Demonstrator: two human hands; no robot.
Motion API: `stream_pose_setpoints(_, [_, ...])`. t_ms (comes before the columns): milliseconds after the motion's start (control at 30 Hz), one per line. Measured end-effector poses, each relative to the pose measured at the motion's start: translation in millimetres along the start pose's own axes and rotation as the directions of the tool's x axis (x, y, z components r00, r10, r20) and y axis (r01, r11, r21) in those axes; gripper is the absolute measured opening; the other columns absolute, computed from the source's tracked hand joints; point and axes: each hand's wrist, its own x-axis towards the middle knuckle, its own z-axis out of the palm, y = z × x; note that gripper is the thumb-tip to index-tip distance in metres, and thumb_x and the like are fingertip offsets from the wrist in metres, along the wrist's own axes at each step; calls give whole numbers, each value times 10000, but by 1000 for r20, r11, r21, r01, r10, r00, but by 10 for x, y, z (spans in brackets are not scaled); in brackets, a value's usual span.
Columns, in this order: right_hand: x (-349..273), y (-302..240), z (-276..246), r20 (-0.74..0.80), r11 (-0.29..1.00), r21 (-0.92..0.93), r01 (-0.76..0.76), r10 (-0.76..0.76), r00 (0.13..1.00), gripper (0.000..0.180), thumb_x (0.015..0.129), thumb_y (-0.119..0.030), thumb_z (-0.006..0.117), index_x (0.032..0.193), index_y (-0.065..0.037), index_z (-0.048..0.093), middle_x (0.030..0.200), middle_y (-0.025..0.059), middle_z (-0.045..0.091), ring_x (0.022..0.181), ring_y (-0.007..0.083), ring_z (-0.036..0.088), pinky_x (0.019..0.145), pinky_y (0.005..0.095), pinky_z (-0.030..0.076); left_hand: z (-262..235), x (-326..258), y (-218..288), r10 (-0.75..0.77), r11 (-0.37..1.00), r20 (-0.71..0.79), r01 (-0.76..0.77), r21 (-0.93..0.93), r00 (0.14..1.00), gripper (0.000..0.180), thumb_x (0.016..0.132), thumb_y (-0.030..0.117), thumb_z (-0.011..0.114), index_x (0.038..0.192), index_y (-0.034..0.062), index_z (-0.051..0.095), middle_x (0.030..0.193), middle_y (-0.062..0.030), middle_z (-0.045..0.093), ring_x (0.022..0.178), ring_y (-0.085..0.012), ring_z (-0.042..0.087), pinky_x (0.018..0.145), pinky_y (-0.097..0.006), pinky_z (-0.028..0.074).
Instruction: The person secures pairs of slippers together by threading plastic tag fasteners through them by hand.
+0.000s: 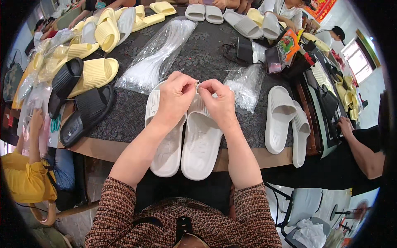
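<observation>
Left hand [175, 99] and right hand [219, 104] pinch nearly closed on thin pale strand [198, 82], 12 o'clock of light-grey ribbed plastic slides [202, 151], likely fastening; next needs fine control.

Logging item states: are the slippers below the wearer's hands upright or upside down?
Upright: the slippers lie with footbeds facing up, straps on top.

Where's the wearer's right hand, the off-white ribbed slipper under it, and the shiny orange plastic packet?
Wearer's right hand [220, 102]: head view, on its back.
Off-white ribbed slipper [201, 148]: head view, on the footbed.
Shiny orange plastic packet [288, 45]: head view, middle front.
</observation>
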Motion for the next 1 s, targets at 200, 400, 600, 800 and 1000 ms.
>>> stream_pose_setpoints(200, [-23,16,-20,-7,1000,11,0,0,1000,45,775,-41,640,797,-3,634,648,61,628,586,112,578,576,257,465,14,-37,10,101,985,56,-108,134,993,76,746,-23,610,804,22,630,770,-107,565,659,-234,576,584,-320,460])
stream_pose_setpoints(400, [-30,27,-24,32,999,15,-42,41,999,64,795,-63,651,831,-10,645,690,34,642,645,82,575,622,243,467,4,-38,-28,-59,998,32,59,6,998,63,772,-6,615,825,17,639,750,-60,562,648,-131,547,577,-260,438])
stream_pose_setpoints(600, [-7,65,13,-27,999,16,45,-45,999,61,773,-72,657,770,-15,634,620,80,614,534,164,573,553,280,457,4,28,-165,-223,952,82,235,-196,971,75,813,38,624,868,4,662,776,-12,581,658,-57,504,585,-217,416])
stream_pose_setpoints(800, [-11,94,21,-29,999,-9,31,-32,999,60,771,-81,662,773,-25,640,621,81,612,550,175,576,576,284,460,-14,36,-124,-238,938,114,258,-232,965,76,814,39,625,865,10,674,770,-9,573,650,-55,495,580,-211,407])
stream_pose_setpoints(1000, [-19,19,4,-28,999,-11,43,-43,999,59,766,-79,667,764,-25,642,625,84,617,550,186,579,568,294,457,-21,23,-110,-203,954,115,223,-200,972,74,851,50,608,882,30,673,790,33,575,642,-24,502,558,-180,396])
